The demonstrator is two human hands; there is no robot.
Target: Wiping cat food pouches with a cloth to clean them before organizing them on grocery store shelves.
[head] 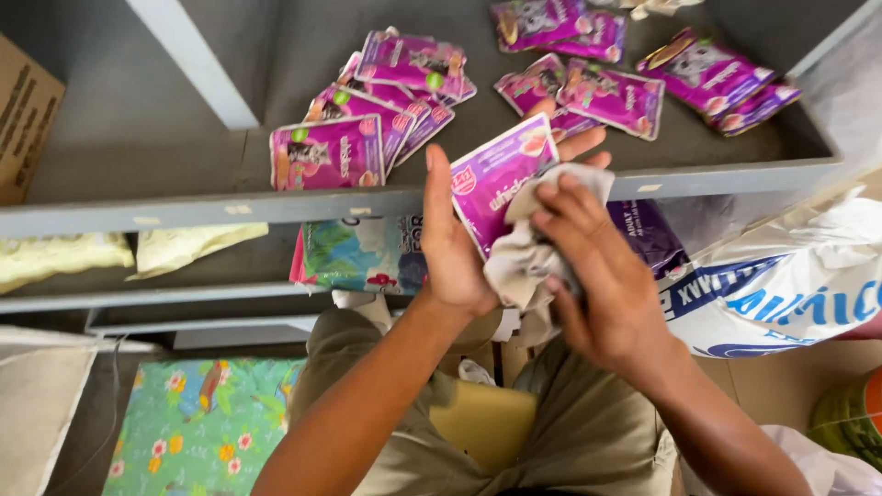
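My left hand [455, 243] holds a purple pet-food pouch [496, 174] upright in front of the grey metal shelf [220, 209]. My right hand [597, 266] presses a crumpled beige cloth [524, 257] against the pouch's lower front. Several more purple pouches lie loose on the shelf: one flat near the front edge [326, 154], a pile behind it [409, 69], and others at the back right [707, 73].
A lower shelf holds pale yellow bags [184, 246] and a teal pack [354, 253]. A large white sack with blue print [781, 285] stands at right. A cardboard box [23, 119] sits at left, a floral mat [197, 427] below.
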